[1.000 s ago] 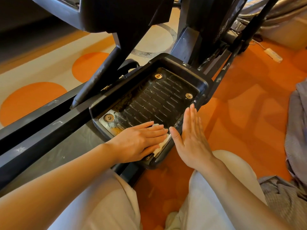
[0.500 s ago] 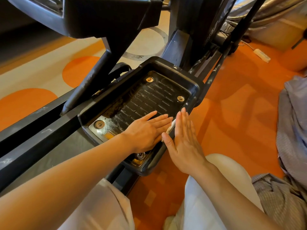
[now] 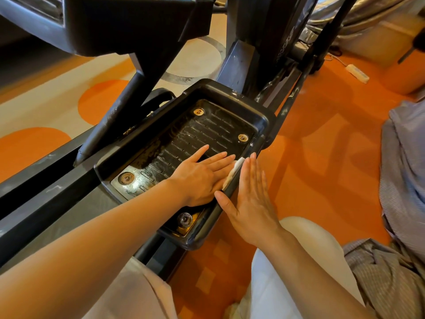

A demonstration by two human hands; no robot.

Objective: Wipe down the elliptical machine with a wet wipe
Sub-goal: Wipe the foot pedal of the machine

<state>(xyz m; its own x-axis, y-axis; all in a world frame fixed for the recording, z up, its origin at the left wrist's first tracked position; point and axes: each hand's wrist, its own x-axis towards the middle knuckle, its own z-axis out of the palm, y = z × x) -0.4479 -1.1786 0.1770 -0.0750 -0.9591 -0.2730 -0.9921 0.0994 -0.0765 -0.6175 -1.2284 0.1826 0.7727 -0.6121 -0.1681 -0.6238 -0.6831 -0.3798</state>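
The elliptical machine's black foot pedal (image 3: 207,93) is a ribbed tray with a raised rim and rusty bolts. My left hand (image 3: 202,173) lies flat inside it, fingers straight, pressing a white wet wipe (image 3: 234,170) against the inner side of the right rim. Only a strip of the wipe shows beyond the fingertips. My right hand (image 3: 250,192) rests flat with straight fingers on the outer side of that same rim, thumb spread toward the left hand.
The machine's black frame rail (image 3: 46,194) runs to the left and its upright column (image 3: 253,42) rises behind the pedal. Orange floor lies to the right, with grey cloth (image 3: 404,169) at the right edge and a white power strip (image 3: 357,73) beyond.
My left hand slid the wipe forward along the pedal's right rim. My right hand moved forward with it on the outside of the rim.
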